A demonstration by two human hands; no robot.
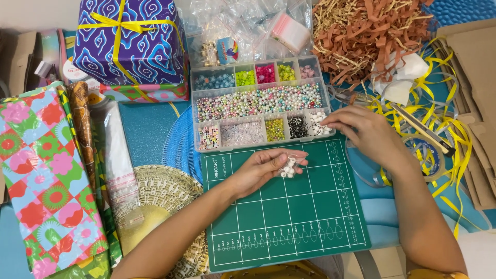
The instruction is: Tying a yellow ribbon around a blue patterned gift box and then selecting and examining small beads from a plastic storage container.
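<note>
My left hand [261, 168] hovers over the green cutting mat [289, 217], palm up, holding a small clear bag with several white beads [289, 168] in it. My right hand [361, 132] reaches into the bottom-right compartment of the clear bead organiser [258, 106], its fingertips on the white beads [318, 121] there. The organiser's other compartments hold pastel pearl beads, green, pink, yellow and black beads and letter cubes.
A purple gift box with yellow ribbon [129, 41] stands at the back left. Flowered wrapping paper [46, 175] lies at the left. Small plastic bags [248, 26], brown paper shred [372, 31], yellow ribbon [444, 129] and a utility knife [423, 129] crowd the back and right.
</note>
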